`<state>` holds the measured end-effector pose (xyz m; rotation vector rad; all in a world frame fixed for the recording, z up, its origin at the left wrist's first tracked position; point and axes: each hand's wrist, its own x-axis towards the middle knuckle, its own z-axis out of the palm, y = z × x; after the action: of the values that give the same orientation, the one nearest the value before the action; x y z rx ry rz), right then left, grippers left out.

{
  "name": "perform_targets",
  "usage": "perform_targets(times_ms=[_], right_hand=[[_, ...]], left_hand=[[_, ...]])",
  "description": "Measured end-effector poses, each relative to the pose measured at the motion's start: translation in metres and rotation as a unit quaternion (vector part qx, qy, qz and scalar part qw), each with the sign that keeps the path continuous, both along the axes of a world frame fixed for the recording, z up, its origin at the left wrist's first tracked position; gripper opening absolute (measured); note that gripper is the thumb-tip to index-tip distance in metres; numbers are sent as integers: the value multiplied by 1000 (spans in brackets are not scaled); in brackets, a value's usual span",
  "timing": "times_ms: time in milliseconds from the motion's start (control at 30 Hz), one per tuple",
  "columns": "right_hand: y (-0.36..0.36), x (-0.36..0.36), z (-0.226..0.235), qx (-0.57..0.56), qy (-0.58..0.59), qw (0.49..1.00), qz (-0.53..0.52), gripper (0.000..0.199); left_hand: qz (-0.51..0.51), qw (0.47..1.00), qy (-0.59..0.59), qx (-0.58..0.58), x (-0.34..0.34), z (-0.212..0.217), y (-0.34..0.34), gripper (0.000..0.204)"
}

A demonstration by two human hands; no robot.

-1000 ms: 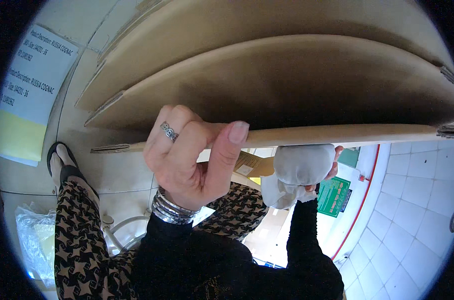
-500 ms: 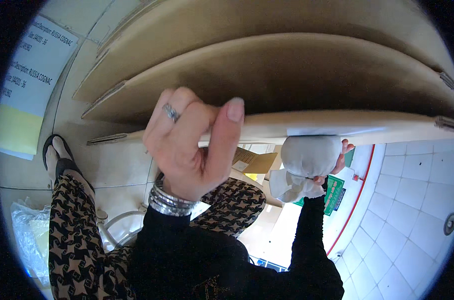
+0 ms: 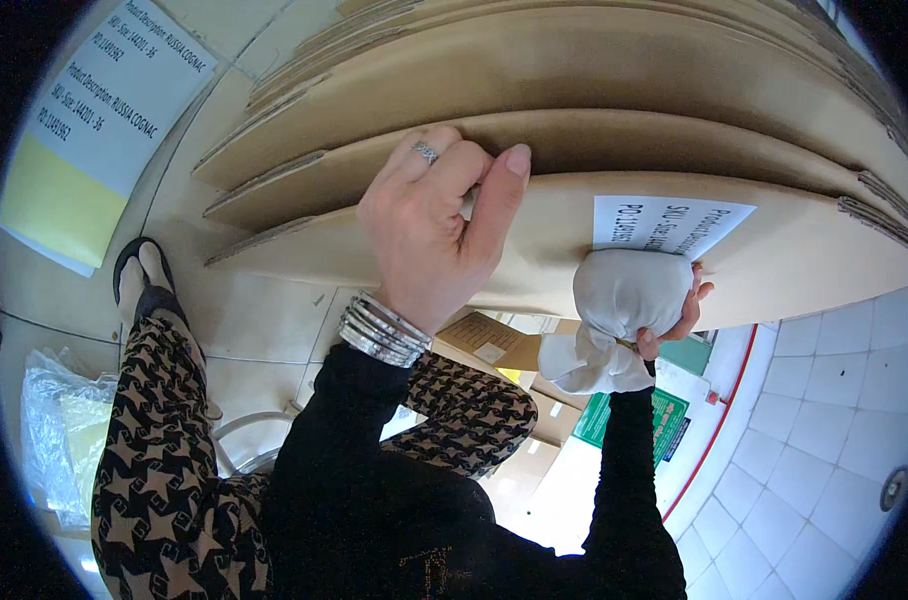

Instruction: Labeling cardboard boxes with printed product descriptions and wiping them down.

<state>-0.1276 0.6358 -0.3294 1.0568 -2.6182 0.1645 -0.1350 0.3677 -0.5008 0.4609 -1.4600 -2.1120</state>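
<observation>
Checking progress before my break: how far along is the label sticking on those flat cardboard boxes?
A white label already sits on the front cardboard sheet. Right hand presses a white cloth pad just below it; left hand grips the sheet's edge. The sheets behind show no labels.

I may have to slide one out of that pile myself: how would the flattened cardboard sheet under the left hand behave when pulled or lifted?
The cardboard sheet looks broad and thin, so probably light but awkward, apt to bow when lifted at one edge. Its flat, smooth face suggests it would slide easily off the stack. The left hand grips its edge while the right hand presses a white cloth bundle against it.
</observation>
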Motion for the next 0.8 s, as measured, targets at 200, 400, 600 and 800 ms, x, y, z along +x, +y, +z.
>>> perform_targets(times_ms=[200,400,600,800], right_hand=[[-27,-6,1,68,12,998,5,70],[-52,-3,-9,112,110,988,15,59],[-82,-15,-32,36,121,992,8,57],[-114,-29,-48,-70,123,990,18,70]], left_hand=[[-3,1000,-1,13,-5,-1,0,27],[5,1000,-12,-2,-7,3,0,29],[-5,999,-30,-13,-8,4,0,32],[19,999,-26,-26,-10,3,2,32]])
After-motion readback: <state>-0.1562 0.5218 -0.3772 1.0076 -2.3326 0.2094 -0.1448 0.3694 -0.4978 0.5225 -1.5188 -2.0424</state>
